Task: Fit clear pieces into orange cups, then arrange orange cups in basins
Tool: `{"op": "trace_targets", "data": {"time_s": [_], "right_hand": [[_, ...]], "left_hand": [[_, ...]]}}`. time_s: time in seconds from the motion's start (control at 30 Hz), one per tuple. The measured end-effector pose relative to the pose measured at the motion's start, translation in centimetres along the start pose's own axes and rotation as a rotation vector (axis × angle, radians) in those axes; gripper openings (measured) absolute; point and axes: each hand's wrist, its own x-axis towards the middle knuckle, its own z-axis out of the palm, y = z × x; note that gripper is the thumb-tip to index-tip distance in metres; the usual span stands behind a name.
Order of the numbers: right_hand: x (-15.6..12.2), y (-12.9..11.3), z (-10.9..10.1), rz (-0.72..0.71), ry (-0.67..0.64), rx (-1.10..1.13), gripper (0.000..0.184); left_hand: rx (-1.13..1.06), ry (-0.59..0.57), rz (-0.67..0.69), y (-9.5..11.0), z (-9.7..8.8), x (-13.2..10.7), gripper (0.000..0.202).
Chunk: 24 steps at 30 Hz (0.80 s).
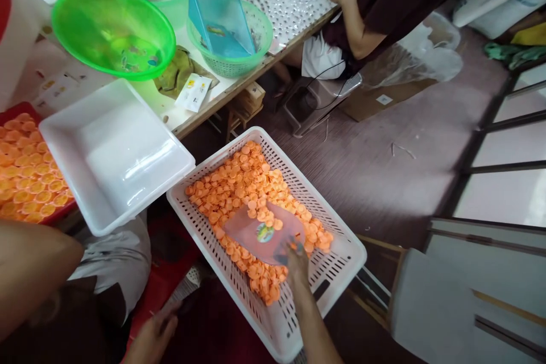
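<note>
My right hand (295,261) reaches down into a white slotted basket (341,264) on the floor and grips a pale translucent scoop (262,233). The scoop lies on a heap of small orange caps (239,182) with a few caps on it. My left hand (156,333) rests low at the bottom left near my lap, fingers partly curled; nothing shows in it. An empty white rectangular tub (115,153) sits on the table edge just above the basket.
A red tray of orange caps (25,173) lies at the left. Green bowls (113,28) and a green basket holding a blue scoop (217,8) stand on the table. Another person (384,5) sits at the far end. A white box (430,301) stands at the right.
</note>
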Motion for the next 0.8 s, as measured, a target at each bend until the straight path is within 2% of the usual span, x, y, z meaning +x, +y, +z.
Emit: {"op": "trace_targets", "data": {"time_s": [0.07, 0.1, 0.17, 0.23, 0.3, 0.4, 0.5, 0.57, 0.67, 0.8], "right_hand": [[0.6, -2.1, -3.2, -0.059, 0.057, -0.145, 0.051], [0.8, -2.8, -4.9, -0.117, 0.083, -0.294, 0.05], [1.3, -3.4, -7.6, -0.205, 0.09, -0.524, 0.049], [2.0, -2.6, -8.6, -0.213, 0.051, -0.609, 0.05], [2.9, -0.9, -8.1, -0.159, 0.003, -0.572, 0.052], [4.1, 1.7, -6.6, -0.056, -0.043, -0.455, 0.052], [4.7, 2.8, -6.2, 0.036, -0.109, -0.259, 0.058], [4.7, 2.7, -6.4, 0.082, -0.155, -0.143, 0.064], [4.8, 2.5, -5.6, 0.151, -0.182, -0.066, 0.072], [5.5, 4.4, -3.7, 0.218, -0.167, 0.047, 0.082]], "left_hand": [[0.156, 0.051, 0.188, 4.9, -0.5, 2.2, 0.043], [0.245, 0.055, 0.271, 7.5, -0.7, 3.7, 0.043], [0.446, 0.072, 0.381, 12.4, -0.9, 7.4, 0.042], [0.694, 0.162, 0.318, 16.3, -0.5, 12.0, 0.043], [0.765, 0.208, 0.288, 18.9, 0.2, 17.0, 0.047], [0.834, 0.266, 0.231, 20.6, 1.6, 23.6, 0.048], [0.879, 0.326, 0.2, 20.8, 3.0, 27.6, 0.047], [0.898, 0.381, 0.198, 20.7, 4.0, 28.7, 0.049], [0.834, 0.448, 0.168, 20.3, 5.2, 29.1, 0.055], [0.698, 0.446, 0.093, 19.8, 6.4, 29.7, 0.062]]}}
